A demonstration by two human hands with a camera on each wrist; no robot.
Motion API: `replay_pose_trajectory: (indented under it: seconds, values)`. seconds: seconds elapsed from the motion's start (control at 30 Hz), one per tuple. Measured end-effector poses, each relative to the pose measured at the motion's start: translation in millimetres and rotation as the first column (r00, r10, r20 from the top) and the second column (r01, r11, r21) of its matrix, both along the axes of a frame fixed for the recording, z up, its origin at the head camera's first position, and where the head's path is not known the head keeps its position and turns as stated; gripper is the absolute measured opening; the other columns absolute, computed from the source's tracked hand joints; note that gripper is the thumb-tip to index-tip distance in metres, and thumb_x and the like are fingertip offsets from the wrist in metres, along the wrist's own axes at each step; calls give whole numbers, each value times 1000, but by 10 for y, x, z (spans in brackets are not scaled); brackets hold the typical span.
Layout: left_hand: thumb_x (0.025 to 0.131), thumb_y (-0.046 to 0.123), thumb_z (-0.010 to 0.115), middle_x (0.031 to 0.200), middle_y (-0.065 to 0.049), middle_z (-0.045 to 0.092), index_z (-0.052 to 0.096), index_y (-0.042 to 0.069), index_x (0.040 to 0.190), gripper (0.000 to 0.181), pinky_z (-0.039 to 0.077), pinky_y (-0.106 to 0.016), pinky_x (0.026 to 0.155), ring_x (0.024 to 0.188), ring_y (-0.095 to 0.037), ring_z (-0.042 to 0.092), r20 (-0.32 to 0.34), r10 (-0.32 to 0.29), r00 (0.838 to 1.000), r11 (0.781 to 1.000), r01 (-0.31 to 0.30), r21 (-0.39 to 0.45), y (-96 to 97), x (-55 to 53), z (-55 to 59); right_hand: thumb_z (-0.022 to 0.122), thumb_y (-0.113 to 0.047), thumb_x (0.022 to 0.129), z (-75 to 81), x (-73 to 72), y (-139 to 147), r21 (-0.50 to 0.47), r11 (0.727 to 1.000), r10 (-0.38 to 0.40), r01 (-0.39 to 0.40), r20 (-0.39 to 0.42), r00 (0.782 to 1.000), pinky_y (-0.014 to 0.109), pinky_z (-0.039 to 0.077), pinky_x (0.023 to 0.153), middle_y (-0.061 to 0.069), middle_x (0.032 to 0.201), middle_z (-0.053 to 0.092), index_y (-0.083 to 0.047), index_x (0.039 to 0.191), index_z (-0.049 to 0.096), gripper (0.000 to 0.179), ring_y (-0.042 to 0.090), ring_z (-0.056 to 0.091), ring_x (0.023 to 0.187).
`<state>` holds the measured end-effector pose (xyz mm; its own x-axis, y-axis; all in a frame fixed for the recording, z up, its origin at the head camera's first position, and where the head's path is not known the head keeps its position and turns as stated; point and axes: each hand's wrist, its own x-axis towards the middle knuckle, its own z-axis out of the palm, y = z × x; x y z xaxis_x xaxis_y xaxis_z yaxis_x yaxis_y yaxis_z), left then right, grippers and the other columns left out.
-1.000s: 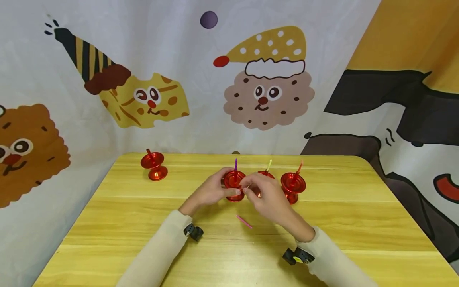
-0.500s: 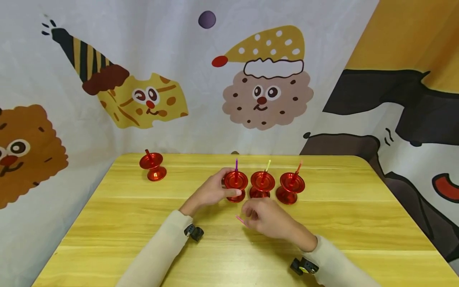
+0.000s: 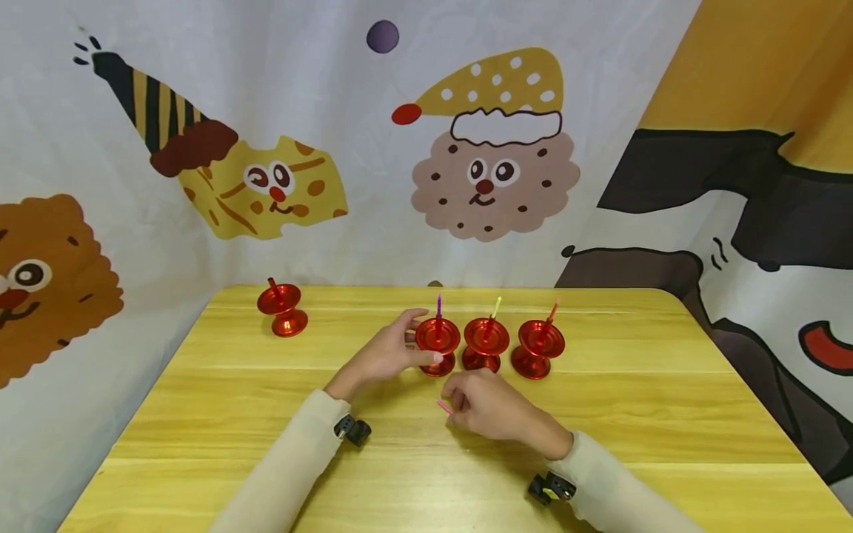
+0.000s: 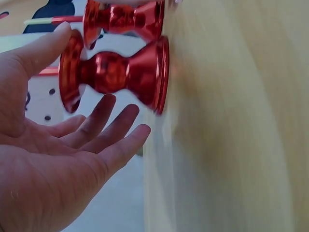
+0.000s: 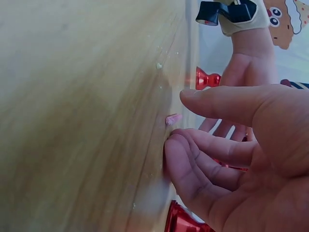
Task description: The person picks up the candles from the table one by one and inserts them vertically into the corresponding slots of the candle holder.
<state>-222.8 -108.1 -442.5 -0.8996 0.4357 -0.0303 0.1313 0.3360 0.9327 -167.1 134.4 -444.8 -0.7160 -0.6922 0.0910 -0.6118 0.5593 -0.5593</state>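
Note:
My left hand (image 3: 383, 355) is beside a red metallic candle holder (image 3: 437, 340) with a purple candle (image 3: 439, 305) upright in it. In the left wrist view the thumb is right at the rim of this candle holder (image 4: 113, 72), while the fingers are spread below, apart from it. Low over the table, my right hand (image 3: 493, 406) is at a small pink candle (image 3: 444, 406). The right wrist view shows this pink candle (image 5: 173, 119) in the gap between thumb and fingertips, with the thumb well apart from it.
Two more red holders stand to the right, one with a yellow candle (image 3: 495, 307), one with an orange candle (image 3: 554, 309). A fourth red holder (image 3: 289, 322) with a short red stick stands at the far left. Behind the wooden table (image 3: 220, 407) hangs a cartoon-printed cloth (image 3: 373, 252).
My right hand has come off the purple candle's holder and moved down toward me to the pink candle. The left fingers have loosened, drawing slightly left from the holder.

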Motion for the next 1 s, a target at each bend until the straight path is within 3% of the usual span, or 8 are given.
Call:
replay_pose_trajectory:
  seconds: [0.23,0.47,0.83,1.0]
  values:
    - [105,31,79,159,-17,56,33,9,171,84,46,-57,119,148,-40,52,-21,54,998,999,-54,5,-394,19,120,93,-6,85,-1,-20,12,11,999,-39,38,111,993,27,56,76,-10,83,71,-6,103,76,25,2,66,79]
    - [110,30,72,159,-18,55,36,7,170,74,45,-61,118,148,-41,52,-86,179,980,984,-178,18,-872,56,253,95,-6,83,-2,-13,12,5,998,-57,57,123,991,27,54,77,-13,81,69,-8,97,75,25,0,64,77]
    - [113,35,68,155,-13,60,43,11,168,65,46,-57,118,145,-36,55,-182,349,919,937,-348,36,-1296,94,468,95,-2,81,-5,29,-27,35,994,-103,100,116,988,27,55,74,-12,78,68,-9,94,73,27,1,63,75]
    - [113,38,66,153,-11,62,48,11,164,61,50,-31,112,140,-29,59,-236,418,877,907,-419,50,-1451,117,515,95,-1,81,-10,43,-36,33,994,-109,106,107,988,28,55,74,-12,78,68,-9,94,74,26,2,64,75]
